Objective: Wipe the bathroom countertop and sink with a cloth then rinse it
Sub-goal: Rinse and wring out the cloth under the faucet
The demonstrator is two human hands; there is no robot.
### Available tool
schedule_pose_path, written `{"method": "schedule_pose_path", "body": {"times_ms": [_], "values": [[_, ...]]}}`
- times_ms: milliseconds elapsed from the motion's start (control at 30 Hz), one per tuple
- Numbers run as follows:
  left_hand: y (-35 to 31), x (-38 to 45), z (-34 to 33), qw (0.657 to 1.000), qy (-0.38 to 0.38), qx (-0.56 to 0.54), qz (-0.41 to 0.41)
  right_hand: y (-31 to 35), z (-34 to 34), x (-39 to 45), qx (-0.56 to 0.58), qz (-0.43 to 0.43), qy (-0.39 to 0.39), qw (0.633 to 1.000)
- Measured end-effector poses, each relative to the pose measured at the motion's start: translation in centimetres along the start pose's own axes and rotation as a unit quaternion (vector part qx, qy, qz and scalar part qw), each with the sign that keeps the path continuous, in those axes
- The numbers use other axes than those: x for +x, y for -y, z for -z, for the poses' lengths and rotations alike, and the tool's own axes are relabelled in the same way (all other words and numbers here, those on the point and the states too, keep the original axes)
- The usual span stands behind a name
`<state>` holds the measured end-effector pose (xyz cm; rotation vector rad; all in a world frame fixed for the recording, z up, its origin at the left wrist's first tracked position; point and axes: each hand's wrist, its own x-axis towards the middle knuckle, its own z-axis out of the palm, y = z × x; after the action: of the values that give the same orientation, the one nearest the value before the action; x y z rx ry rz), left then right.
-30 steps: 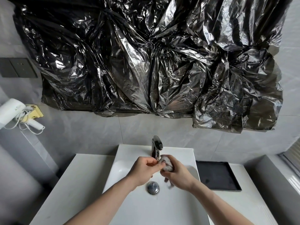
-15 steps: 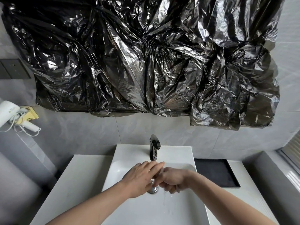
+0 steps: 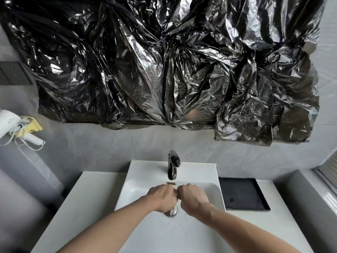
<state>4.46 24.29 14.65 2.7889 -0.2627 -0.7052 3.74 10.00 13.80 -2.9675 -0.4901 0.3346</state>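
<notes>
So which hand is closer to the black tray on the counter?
Right. The right hand is in the sink on the side facing the tray; the left hand sits beyond it, farther away.

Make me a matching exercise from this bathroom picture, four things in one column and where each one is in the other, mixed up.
Things:
1. black tray
2. hair dryer
3. faucet
4. black plastic sheeting

Places:
A. on the wall at far left
B. at the back rim of the sink
C. on the countertop, right of the sink
D. high on the wall

Pairs: 1-C, 2-A, 3-B, 4-D
</notes>
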Motion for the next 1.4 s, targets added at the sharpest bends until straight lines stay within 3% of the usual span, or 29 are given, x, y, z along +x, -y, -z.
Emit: {"method": "schedule_pose_path", "body": {"times_ms": [133,267,367,433,500,567,667,733,800,867,900,1000,1033,1233,1400], "values": [[-0.4,0.0,-0.2,0.98,0.083,-0.182,0.019,-0.7,-0.8,0.1,-0.014,0.02,-0.037,0.999],[-0.1,-0.5,-0.4,0.963,0.123,-0.239,0.039,-1.0,-2.0,0.1,0.067,0.046,-0.049,0.996],[0.2,-0.9,-0.1,0.944,0.078,-0.316,0.06,-1.4,-2.9,0.0,0.155,0.036,-0.076,0.984],[0.7,-1.2,-0.1,0.941,-0.027,-0.332,0.057,-1.7,-2.5,-0.1,0.198,0.009,-0.063,0.978],[1.8,-2.0,-0.4,0.956,-0.161,-0.244,0.022,-2.0,-1.6,-0.5,0.28,-0.046,-0.017,0.959],[3.1,-3.0,-1.1,0.955,-0.261,-0.116,-0.083,-2.3,-0.4,-0.7,0.372,-0.09,0.052,0.922],[3.9,-3.6,-2.4,0.922,-0.248,0.059,-0.291,-1.9,1.9,-1.5,0.5,-0.117,0.242,0.823],[4.1,-3.2,-3.2,0.913,-0.226,0.112,-0.32,-1.3,3.5,-2.1,0.526,-0.076,0.346,0.773],[4.2,-2.5,-3.5,0.919,-0.231,0.125,-0.293,-0.6,3.8,-2.0,0.517,-0.052,0.381,0.764],[3.8,-2.1,-3.1,0.927,-0.225,0.149,-0.261,0.0,3.2,-1.8,0.502,-0.066,0.37,0.779],[3.3,-1.9,-2.5,0.933,-0.211,0.162,-0.24,0.3,2.6,-1.6,0.473,-0.071,0.352,0.804],[1.6,-1.7,-0.8,0.957,-0.135,0.205,-0.153,1.1,1.7,-1.4,0.259,-0.067,0.254,0.93],[1.2,-1.5,-0.3,0.96,-0.118,0.218,-0.13,1.4,1.5,-1.4,0.205,-0.058,0.218,0.952],[0.1,-0.3,0.3,0.98,-0.066,0.183,-0.04,1.1,0.3,-0.2,0.111,-0.026,0.101,0.988],[-0.2,0.6,0.2,0.995,0.064,-0.043,0.063,0.4,-0.2,0.3,-0.011,0.013,0.025,1.0]]}}
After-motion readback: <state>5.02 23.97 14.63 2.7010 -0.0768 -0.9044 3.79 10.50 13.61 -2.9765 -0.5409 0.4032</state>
